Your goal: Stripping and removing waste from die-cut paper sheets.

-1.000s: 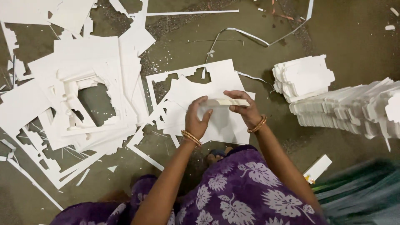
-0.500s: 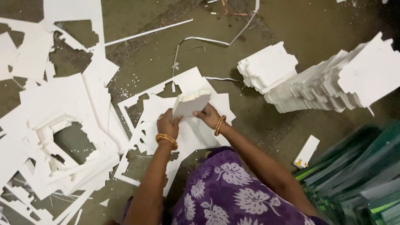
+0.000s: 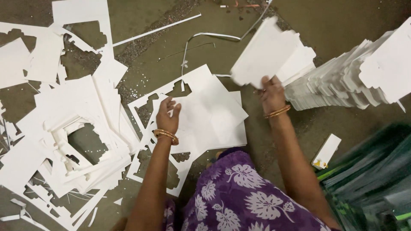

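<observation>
My right hand (image 3: pixel 271 93) grips a stack of white cut-out cards (image 3: pixel 265 53) and holds it lifted to the right, over a small pile of the same cards (image 3: pixel 303 55). My left hand (image 3: pixel 168 115) rests with fingers spread on the white punched sheets (image 3: pixel 214 122) lying on the floor in front of me. Both wrists wear gold bangles. A long leaning row of stacked white cut cards (image 3: pixel 355 77) lies just right of the lifted stack.
A heap of white leftover sheets with cut-out holes (image 3: pixel 64 137) covers the floor at left. Thin paper strips (image 3: pixel 158 30) lie at the top. A small white box (image 3: pixel 326 150) and green bundles (image 3: pixel 376 179) sit at lower right. My purple flowered garment (image 3: pixel 244 201) fills the bottom.
Both hands held the card stack together over the sheets; now the right hand alone has carried it up and to the right, and the left hand has dropped onto the sheets.
</observation>
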